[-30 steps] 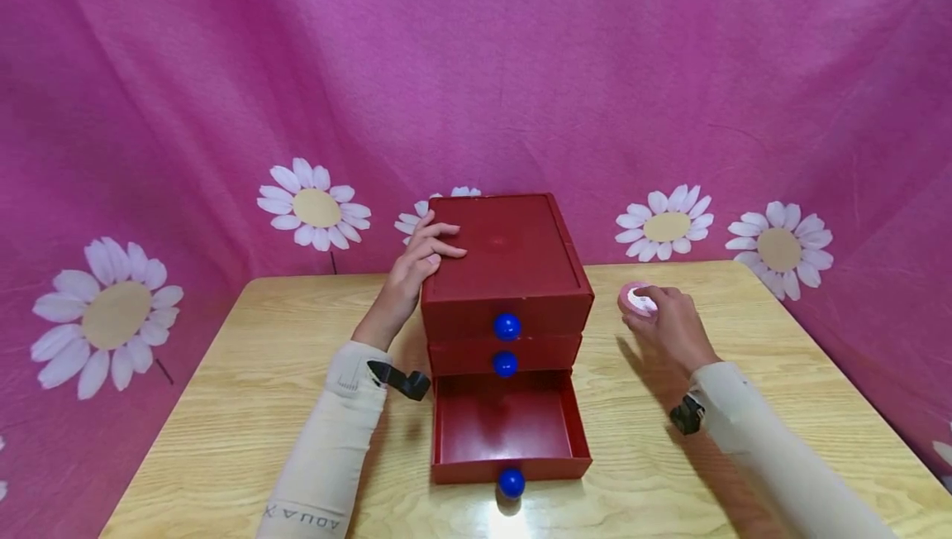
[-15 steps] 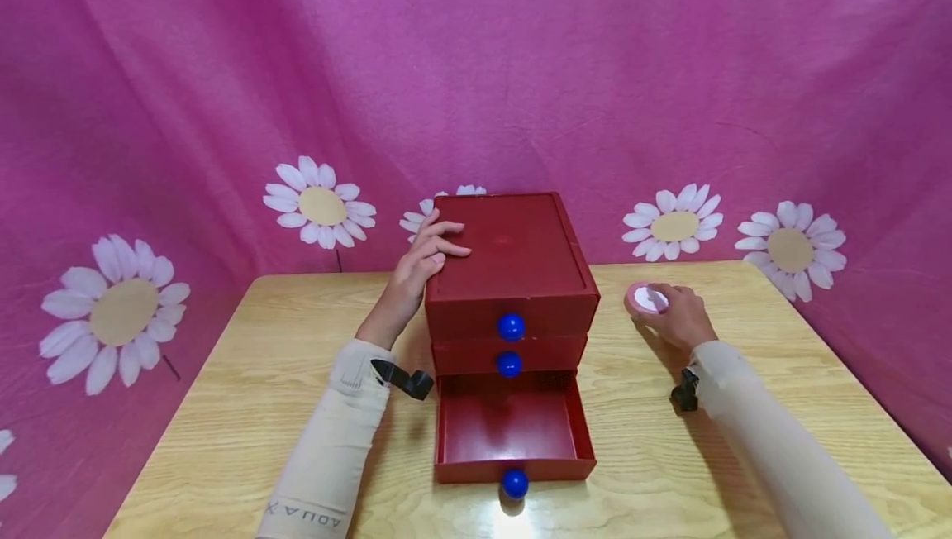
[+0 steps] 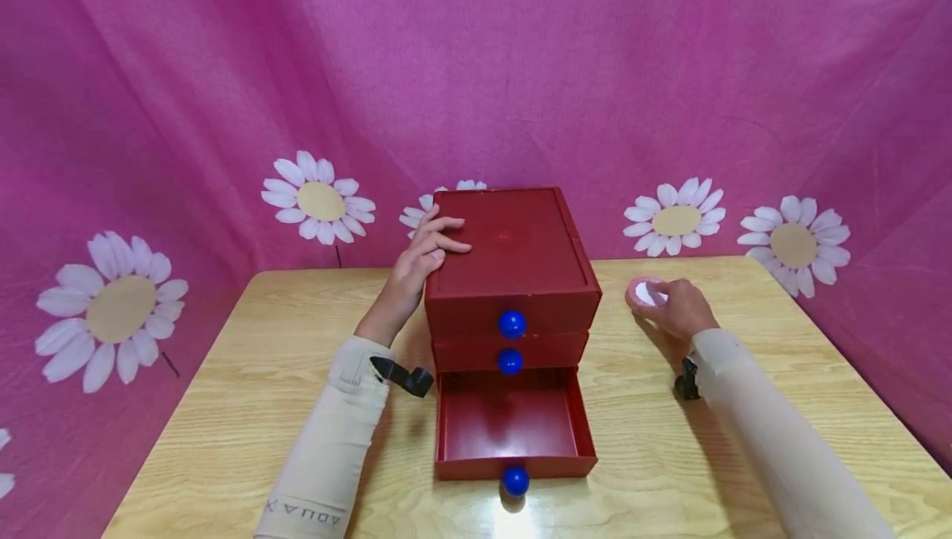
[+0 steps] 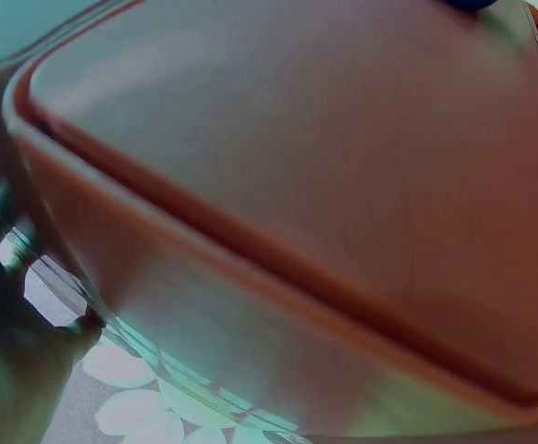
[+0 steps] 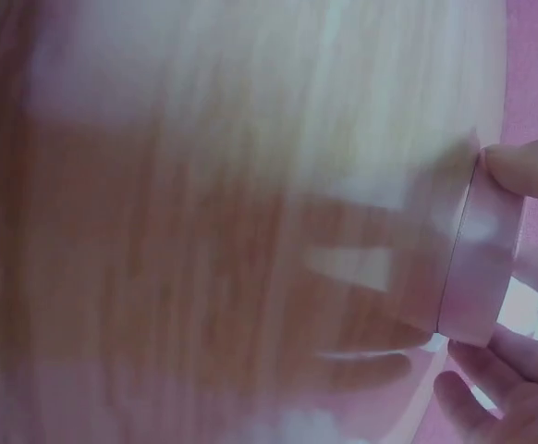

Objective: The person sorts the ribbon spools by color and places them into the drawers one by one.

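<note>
A red drawer cabinet [image 3: 509, 245] with blue round knobs stands mid-table in the head view. Its bottom drawer [image 3: 509, 431] is pulled out and holds nothing visible; the two drawers above are closed. My left hand [image 3: 411, 274] rests on the cabinet's left top edge, fingers laid over the top. To the right of the cabinet, my right hand [image 3: 683, 307] grips a short, round pink object [image 3: 640, 295] with a white middle. The right wrist view shows thumb and fingers around the pink object's side [image 5: 486, 254], which stands on the table. Its exact kind is unclear.
The light wooden table [image 3: 275, 390] carries the cabinet. A pink cloth [image 3: 476, 68] with white daisies hangs behind and at both sides. The open drawer juts forward toward the front of the table.
My right hand has lowered and shifted slightly farther back around the pink object, which stays in about the same place. My left hand and the cabinet have not moved; the head view shifts slightly.
</note>
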Demonstrator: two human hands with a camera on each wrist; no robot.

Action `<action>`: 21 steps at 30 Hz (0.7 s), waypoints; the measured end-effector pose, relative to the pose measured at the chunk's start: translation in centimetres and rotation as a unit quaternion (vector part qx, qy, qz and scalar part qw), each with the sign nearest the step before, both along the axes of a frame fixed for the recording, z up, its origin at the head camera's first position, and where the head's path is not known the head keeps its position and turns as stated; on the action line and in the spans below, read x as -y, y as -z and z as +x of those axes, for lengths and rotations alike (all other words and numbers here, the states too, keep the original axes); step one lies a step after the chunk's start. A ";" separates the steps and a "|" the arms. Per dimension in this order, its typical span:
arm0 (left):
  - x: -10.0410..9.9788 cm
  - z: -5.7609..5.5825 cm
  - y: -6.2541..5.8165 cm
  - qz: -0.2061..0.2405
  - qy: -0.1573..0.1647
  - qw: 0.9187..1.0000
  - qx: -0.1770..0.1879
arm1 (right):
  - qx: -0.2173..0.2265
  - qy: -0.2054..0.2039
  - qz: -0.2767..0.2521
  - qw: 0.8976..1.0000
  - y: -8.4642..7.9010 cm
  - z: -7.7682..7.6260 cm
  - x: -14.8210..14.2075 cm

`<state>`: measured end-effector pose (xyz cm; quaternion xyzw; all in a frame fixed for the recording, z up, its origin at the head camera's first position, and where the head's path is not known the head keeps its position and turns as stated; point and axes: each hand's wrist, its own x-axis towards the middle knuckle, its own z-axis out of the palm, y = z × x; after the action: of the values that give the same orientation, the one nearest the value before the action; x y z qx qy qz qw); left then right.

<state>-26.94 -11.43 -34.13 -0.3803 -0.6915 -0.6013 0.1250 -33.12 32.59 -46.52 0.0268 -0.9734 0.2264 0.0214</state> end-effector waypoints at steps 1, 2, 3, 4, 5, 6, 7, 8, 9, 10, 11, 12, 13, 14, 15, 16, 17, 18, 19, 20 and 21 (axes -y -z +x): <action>0.0 0.0 0.0 0.001 0.000 1.000 0.000 | 0.003 0.001 -0.002 1.000 -0.1 -0.1 0.0; 0.0 0.0 0.0 0.001 -0.001 1.000 0.000 | 0.005 0.002 -0.005 1.000 -0.2 -0.1 0.1; 0.0 0.0 0.0 0.002 -0.002 1.000 0.001 | 0.006 0.003 -0.006 1.000 -0.3 -0.1 0.1; 0.1 0.0 0.0 0.002 -0.004 1.000 0.002 | 0.006 0.005 -0.010 1.000 -0.3 -0.2 0.2; 0.1 0.0 0.0 0.002 -0.004 1.000 0.002 | 0.008 0.006 -0.013 1.000 -0.4 -0.2 0.3; 0.1 0.0 0.0 0.003 -0.005 1.000 0.002 | 0.009 0.008 -0.016 1.000 -0.4 -0.2 0.3; 0.1 0.0 0.0 0.004 -0.005 1.000 0.001 | 0.009 0.007 -0.018 1.000 -0.4 -0.2 0.4; 0.1 0.0 0.1 0.005 -0.005 1.000 0.000 | 0.008 0.008 -0.021 1.000 -0.5 -0.3 0.4; 0.1 0.0 0.1 0.006 -0.005 1.000 -0.002 | 0.007 0.010 -0.025 1.000 -0.4 -0.3 0.4; 0.0 0.0 0.1 0.006 -0.004 1.000 -0.003 | 0.005 0.013 -0.029 0.999 -0.4 -0.4 0.5; 0.0 0.0 0.1 0.007 -0.003 1.000 -0.004 | 0.003 0.014 -0.030 0.999 -0.4 -0.4 0.5; 0.0 -0.1 0.0 0.007 -0.003 1.000 -0.005 | -0.001 0.015 -0.031 0.999 -0.3 -0.4 0.5; -0.1 -0.1 0.0 0.008 -0.003 1.000 -0.005 | -0.005 0.015 -0.031 0.999 -0.3 -0.4 0.4; -0.1 -0.1 0.0 0.008 -0.002 1.000 -0.005 | -0.008 0.016 -0.031 0.999 -0.2 -0.4 0.4; -0.1 -0.1 0.0 0.008 -0.002 1.000 -0.006 | -0.011 0.015 -0.029 0.999 -0.2 -0.4 0.4; -0.2 -0.1 0.0 0.008 -0.001 1.000 -0.006 | -0.015 0.015 -0.027 0.999 -0.2 -0.3 0.4; -0.2 -0.1 0.0 0.007 -0.002 1.000 -0.006 | -0.019 0.013 -0.023 0.999 -0.2 -0.3 0.4; -0.2 -0.1 0.0 0.005 -0.003 1.000 -0.007 | -0.021 0.012 -0.021 0.999 -0.2 -0.3 0.4; -0.1 -0.1 0.0 0.003 -0.004 1.000 -0.008 | -0.024 0.011 -0.020 0.999 -0.2 -0.2 0.5; -0.1 0.0 -0.1 0.003 -0.005 1.000 -0.010 | -0.027 0.010 -0.018 0.999 -0.2 -0.2 0.6; 0.0 0.0 -0.1 0.002 -0.006 1.000 -0.011 | -0.028 0.011 -0.018 0.999 -0.2 -0.3 0.8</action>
<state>-26.94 -11.46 -34.05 -0.3826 -0.6912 -0.5975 0.1373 -33.37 31.80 -46.32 0.0223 -0.9684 0.2431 0.0516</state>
